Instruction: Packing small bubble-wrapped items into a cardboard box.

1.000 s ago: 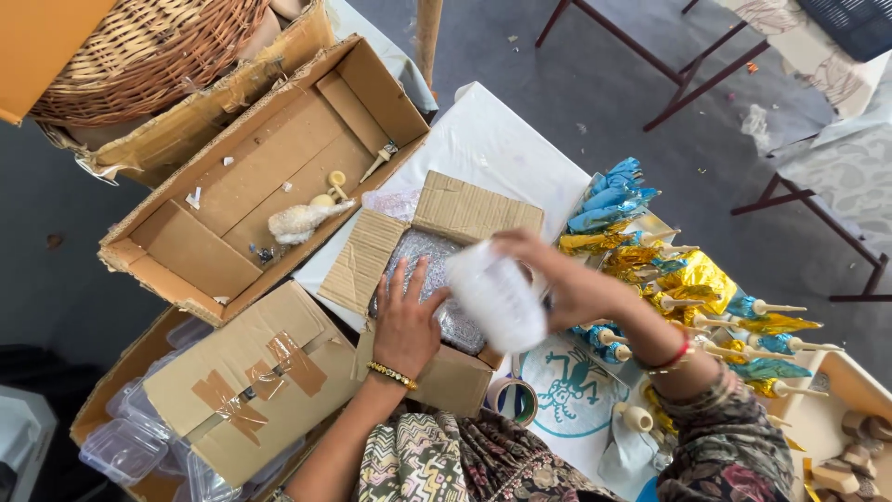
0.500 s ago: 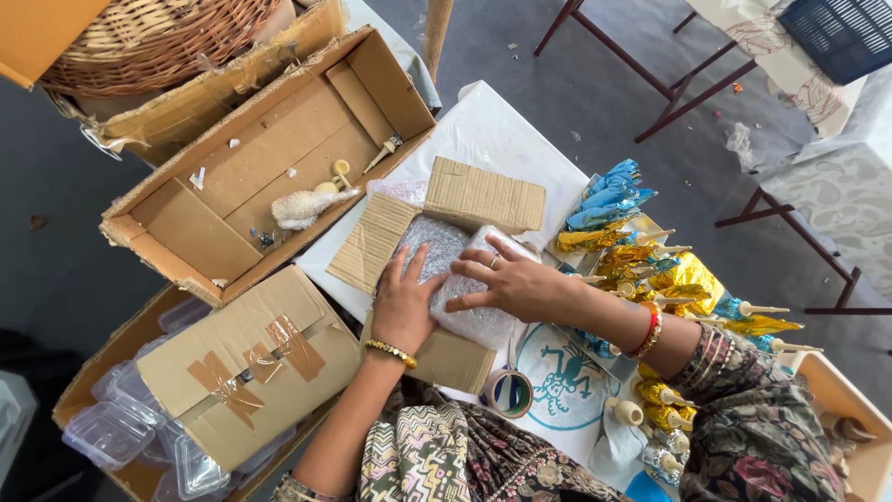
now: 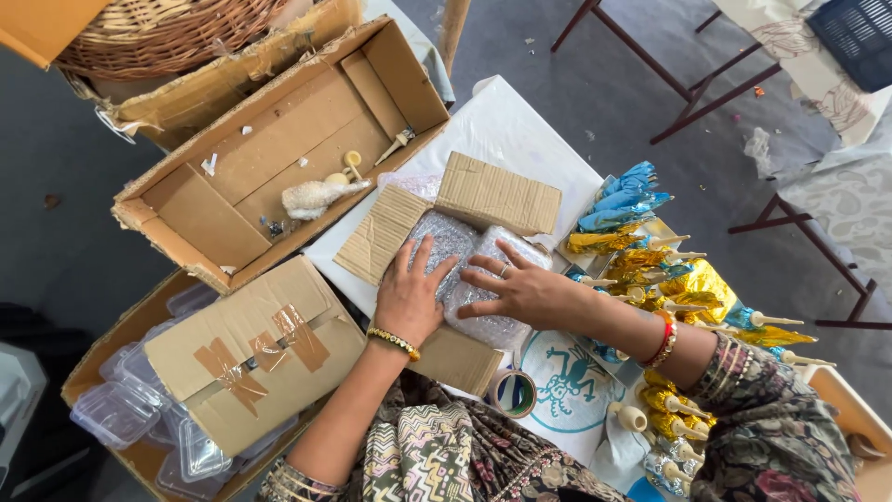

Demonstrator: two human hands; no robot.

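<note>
Left hand (image 3: pixel 407 299) flat, right hand (image 3: pixel 520 290) spread, on bubble-wrapped bundles (image 3: pixel 465 256)

This looks like a small craft packing workshop, with open brown cardboard boxes (image 3: pixel 279 158) around a white-covered counter (image 3: pixel 502 130), rows of gold and blue foil-wrapped wooden pieces (image 3: pixel 669 279), a roll of tape (image 3: pixel 514 393) and stacked clear plastic containers (image 3: pixel 116 409).

Two bubble-wrapped bundles lie side by side in an open cardboard box (image 3: pixel 462 358) on the white table. The left bundle (image 3: pixel 444 240) looks silvery grey, the right bundle (image 3: pixel 497 321) paler and whiter; they touch along the middle. The box's corrugated flaps (image 3: pixel 498 193) are folded outward, flat and open.
</note>
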